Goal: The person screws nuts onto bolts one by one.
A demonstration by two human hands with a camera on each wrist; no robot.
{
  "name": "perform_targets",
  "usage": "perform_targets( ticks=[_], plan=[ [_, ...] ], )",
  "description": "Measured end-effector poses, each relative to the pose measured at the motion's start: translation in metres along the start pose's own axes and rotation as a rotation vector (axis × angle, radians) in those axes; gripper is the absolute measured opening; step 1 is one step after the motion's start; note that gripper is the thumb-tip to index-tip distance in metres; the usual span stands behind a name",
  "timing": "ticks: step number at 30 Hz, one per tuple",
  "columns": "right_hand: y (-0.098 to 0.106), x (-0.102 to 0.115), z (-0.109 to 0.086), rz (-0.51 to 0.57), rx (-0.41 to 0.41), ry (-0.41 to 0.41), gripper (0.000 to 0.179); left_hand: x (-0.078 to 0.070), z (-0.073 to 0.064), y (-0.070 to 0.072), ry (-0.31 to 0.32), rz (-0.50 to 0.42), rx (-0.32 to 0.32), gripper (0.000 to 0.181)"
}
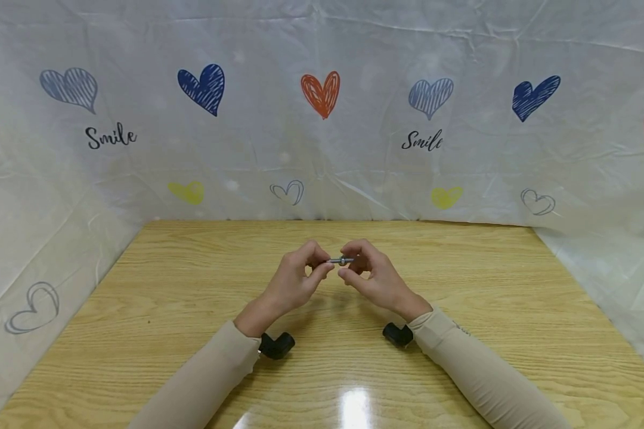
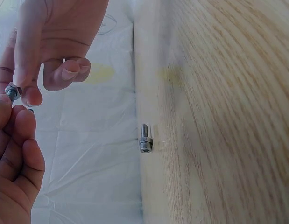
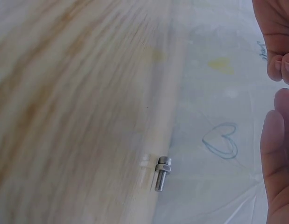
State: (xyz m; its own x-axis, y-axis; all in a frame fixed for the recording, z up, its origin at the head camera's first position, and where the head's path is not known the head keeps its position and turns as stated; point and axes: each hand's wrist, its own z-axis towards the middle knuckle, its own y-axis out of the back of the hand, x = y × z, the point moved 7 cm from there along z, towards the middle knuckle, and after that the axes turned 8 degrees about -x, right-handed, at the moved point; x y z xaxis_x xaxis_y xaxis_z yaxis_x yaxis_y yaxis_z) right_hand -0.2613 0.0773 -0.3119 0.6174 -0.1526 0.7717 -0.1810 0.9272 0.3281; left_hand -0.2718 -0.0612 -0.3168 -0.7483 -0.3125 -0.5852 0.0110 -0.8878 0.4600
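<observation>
My left hand [image 1: 292, 280] pinches one end of a metal bolt [image 1: 335, 260] between thumb and fingers, above the table. A hex nut [image 1: 343, 261] sits around the bolt's shank; the left wrist view shows the nut [image 2: 12, 91] close above the left fingertips. Around this nut and the bolt's other end, the thumb and fingers of my right hand [image 1: 378, 277] are curled, with its ring and little fingers bent. In the right wrist view the held bolt is out of sight.
Another socket-head bolt [image 2: 145, 139] with a nut on it lies on the wooden table [image 1: 193, 250]; it also shows as a bolt [image 3: 162, 173] in the right wrist view. A white sheet [image 1: 354, 161] printed with hearts hangs behind the table and along its sides.
</observation>
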Motion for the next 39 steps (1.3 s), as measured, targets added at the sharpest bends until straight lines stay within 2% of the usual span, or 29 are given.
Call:
perform_targets(
  ticks=[4,7,13,16,18,21,23,25,30,34,39],
  plan=[
    [-0.001,0.000,0.001,0.017,0.004,0.019,0.015,-0.001,0.000,0.000,0.005,-0.009,-0.003,0.011],
    [0.000,-0.001,0.001,-0.008,0.000,0.011,0.007,-0.003,0.000,0.000,-0.003,-0.017,-0.002,0.008],
    [0.001,-0.001,0.001,-0.035,-0.001,-0.034,0.012,-0.006,0.001,0.000,-0.021,-0.023,-0.002,0.006],
    [0.001,-0.017,-0.001,-0.022,0.000,-0.050,0.012,-0.004,0.000,0.000,-0.013,-0.017,-0.001,0.008],
    [0.001,-0.018,-0.001,-0.007,-0.002,-0.053,0.019,-0.003,0.000,0.000,-0.003,-0.014,0.003,0.010],
    [0.001,-0.012,-0.001,0.007,-0.005,-0.012,0.026,-0.001,0.000,0.000,0.008,-0.008,0.007,0.012],
    [0.001,0.000,0.000,0.019,0.000,0.009,0.023,-0.001,0.000,0.000,0.014,-0.012,0.008,0.010],
    [0.000,0.002,0.000,0.024,0.006,0.023,0.019,-0.001,0.000,0.000,0.012,-0.016,0.005,0.007],
    [0.000,0.002,0.001,0.000,-0.001,0.015,0.008,-0.003,0.000,-0.001,-0.009,-0.024,-0.008,0.007],
    [0.000,0.001,0.001,-0.030,-0.005,0.004,0.012,-0.005,0.000,-0.001,-0.023,-0.023,-0.012,0.008],
    [-0.001,0.000,0.000,-0.026,0.007,-0.026,0.010,-0.004,0.000,-0.001,-0.009,-0.027,-0.009,0.006]
  ],
)
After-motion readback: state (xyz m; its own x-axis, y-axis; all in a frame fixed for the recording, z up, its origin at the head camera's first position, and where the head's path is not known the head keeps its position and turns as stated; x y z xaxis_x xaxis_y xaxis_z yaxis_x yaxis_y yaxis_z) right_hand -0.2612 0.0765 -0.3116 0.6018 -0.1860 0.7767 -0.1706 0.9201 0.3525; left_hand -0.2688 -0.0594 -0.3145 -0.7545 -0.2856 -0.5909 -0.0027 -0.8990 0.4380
